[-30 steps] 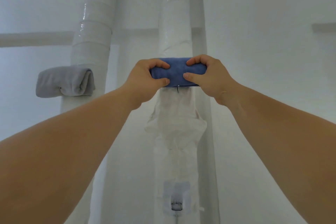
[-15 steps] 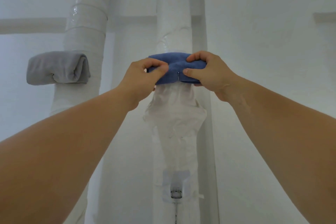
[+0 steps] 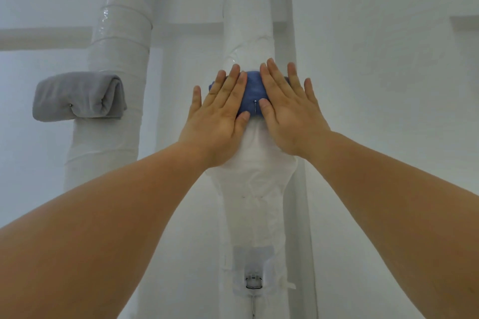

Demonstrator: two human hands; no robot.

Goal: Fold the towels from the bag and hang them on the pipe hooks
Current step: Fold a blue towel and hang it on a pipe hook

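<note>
Blue towel point(image 3: 251, 87), folded into a short roll, sits on a hook point(image 3: 255, 106) on the middle pipe point(image 3: 248, 21). Left hand point(image 3: 220, 114) and right hand point(image 3: 287, 111) press it flat. The grip of both is wide, fingers straight, clasping nothing. Cloth looks soft, light and squashy, and apt to unroll. Best hold: pinch both ends of the roll. Grey towel point(image 3: 77, 96) hangs on the left pipe point(image 3: 121, 33).

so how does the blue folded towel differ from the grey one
The folded blue towel hangs on the middle white pipe, the folded grey towel on the left white pipe. Left hand and right hand lie flat on the blue; the grey is untouched. Both show a hook tip.
</note>
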